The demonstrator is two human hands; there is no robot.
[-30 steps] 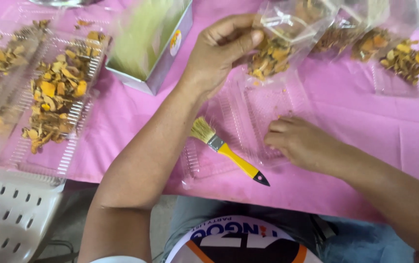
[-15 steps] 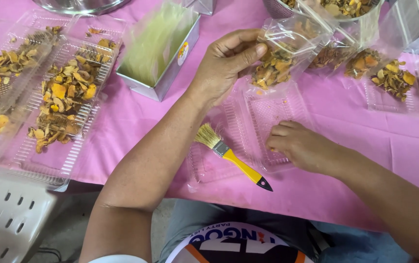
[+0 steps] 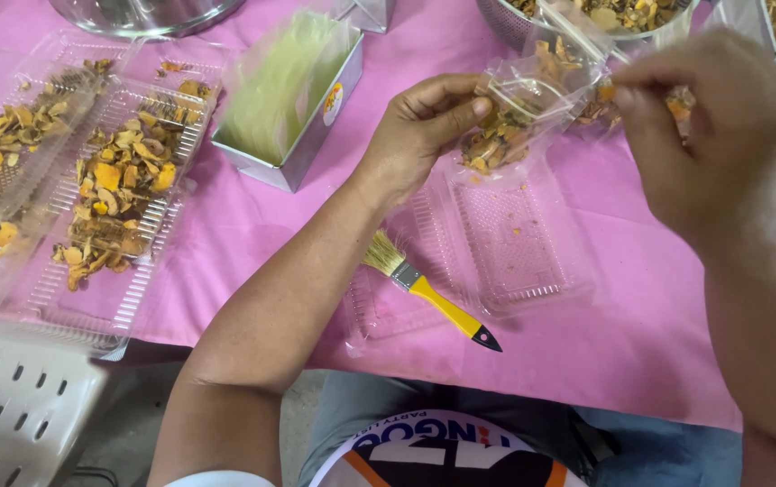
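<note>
This is looking like a small food-packing workshop: a desk (image 3: 640, 352) under a pink cloth is carrying clear plastic trays (image 3: 90, 298) of dried orange-brown slices (image 3: 117, 194), metal bowls (image 3: 135, 16), a box of bags (image 3: 293, 99) and a brush (image 3: 433, 298).

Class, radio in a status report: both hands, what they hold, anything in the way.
Left hand pinching clear bag of dried orange pieces. Right hand raised at the bag's mouth. Empty clear tray open underneath, yellow-handled brush beside it. Nothing blocking.

Both hands (image 3: 424, 135) (image 3: 721, 126) hold a clear bag (image 3: 518, 113)
</note>
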